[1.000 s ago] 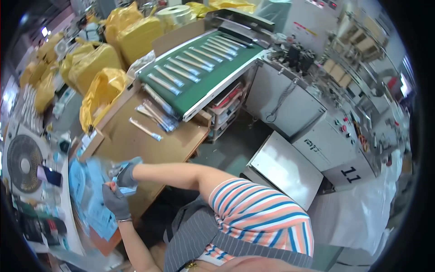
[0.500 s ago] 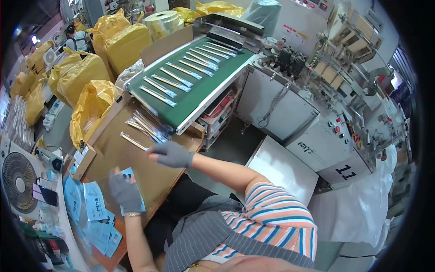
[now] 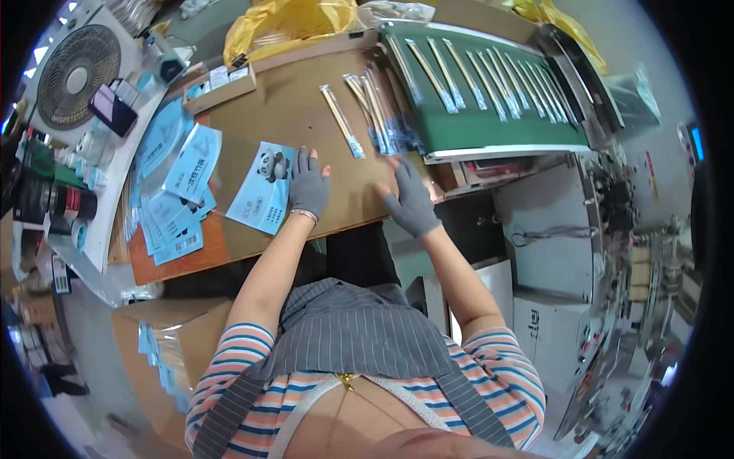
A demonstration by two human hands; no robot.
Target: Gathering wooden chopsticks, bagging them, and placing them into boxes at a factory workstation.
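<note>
Both hands wear grey gloves with bare fingertips. My left hand (image 3: 310, 186) lies on the brown tabletop with its fingers stretched out and nothing held. Just left of it, a blue printed plastic bag (image 3: 260, 195) with a panda picture lies flat. My right hand (image 3: 413, 197) hovers at the table's right part, thumb and fingers apart, holding nothing. Beyond its fingertips is a small heap of clear-wrapped chopsticks (image 3: 376, 115), partly blurred. One wrapped pair of chopsticks (image 3: 342, 122) lies alone, left of the heap.
A green conveyor belt (image 3: 466, 134) at the far right carries a row of wrapped chopsticks. More blue bags (image 3: 191, 164) pile up at the left. Behind stand a cardboard tray (image 3: 229, 88) and a yellow sack (image 3: 290, 27). A fan (image 3: 79, 76) is far left.
The view has swung round to the left. My left hand has come off the blue bag to the tabletop on its right. My right hand has opened beside the chopstick heap.
</note>
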